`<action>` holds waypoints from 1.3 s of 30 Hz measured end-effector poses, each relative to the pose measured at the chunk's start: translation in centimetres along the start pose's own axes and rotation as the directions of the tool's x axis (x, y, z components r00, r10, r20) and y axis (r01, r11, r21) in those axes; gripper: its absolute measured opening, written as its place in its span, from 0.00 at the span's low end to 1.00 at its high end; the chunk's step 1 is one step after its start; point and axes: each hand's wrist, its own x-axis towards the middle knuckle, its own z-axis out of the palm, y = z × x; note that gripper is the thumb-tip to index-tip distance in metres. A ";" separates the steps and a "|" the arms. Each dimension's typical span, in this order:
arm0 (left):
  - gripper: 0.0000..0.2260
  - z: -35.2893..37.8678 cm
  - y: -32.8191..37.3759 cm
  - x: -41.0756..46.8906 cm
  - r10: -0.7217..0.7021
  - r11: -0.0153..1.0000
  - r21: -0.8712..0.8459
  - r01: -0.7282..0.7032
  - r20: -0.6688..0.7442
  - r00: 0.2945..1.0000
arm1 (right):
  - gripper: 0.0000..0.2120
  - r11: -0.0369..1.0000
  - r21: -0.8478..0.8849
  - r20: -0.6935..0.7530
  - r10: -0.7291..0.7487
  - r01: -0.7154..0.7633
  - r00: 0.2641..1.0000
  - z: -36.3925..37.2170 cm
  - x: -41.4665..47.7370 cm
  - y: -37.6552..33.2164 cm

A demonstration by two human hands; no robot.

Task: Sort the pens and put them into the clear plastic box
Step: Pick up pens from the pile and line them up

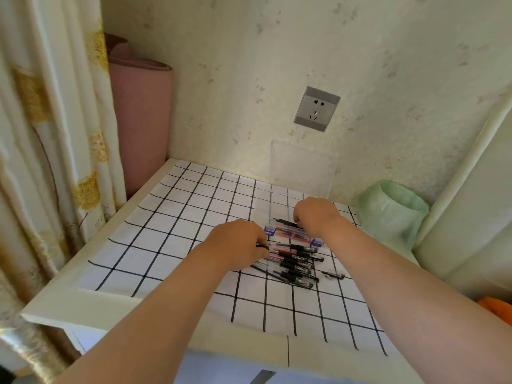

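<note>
1. Bench (177, 217): white, under a black-grid cloth (277, 309).
2. Pens (293, 266): a loose pile mid-bench, just in front of the box. Their long axes run left to right, with the black grips to your right.
3. Your left hand (238, 243): fingers curled round the pile's left ends.
4. Clear plastic box (270, 214): open, with red pens (291, 234) inside lying left to right.
5. Your right hand (315, 214): over the box, pinching a black pen (286, 223) by its right end.
6. Lid (302, 167): upright against the wall, below the socket (317, 108).
7. Green bag (390, 212) on the right; pink roll (141, 120) and curtain (50, 134) on the left.
</note>
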 end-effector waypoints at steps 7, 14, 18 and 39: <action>0.10 0.0 0.5 0.1 0.023 0.999 -0.023 -0.024 -0.016 1.000 | 0.11 0.997 0.068 0.056 0.034 -0.038 0.998 0.2 0.5 0.2; 0.10 0.0 0.9 0.2 0.033 0.999 -0.016 -0.033 -0.025 0.999 | 0.09 0.992 0.128 0.057 0.004 -0.011 0.998 0.1 0.2 0.7; 0.13 -0.1 0.8 0.0 0.045 0.999 -0.011 -0.045 -0.019 0.999 | 0.06 0.963 0.268 -0.072 0.005 0.015 0.997 -1.5 -1.7 1.5; 0.07 0.4 3.5 -0.2 -0.022 0.988 -0.154 0.018 -0.023 0.999 | 0.08 0.731 0.672 -0.275 0.095 0.120 0.957 1.9 -13.2 0.9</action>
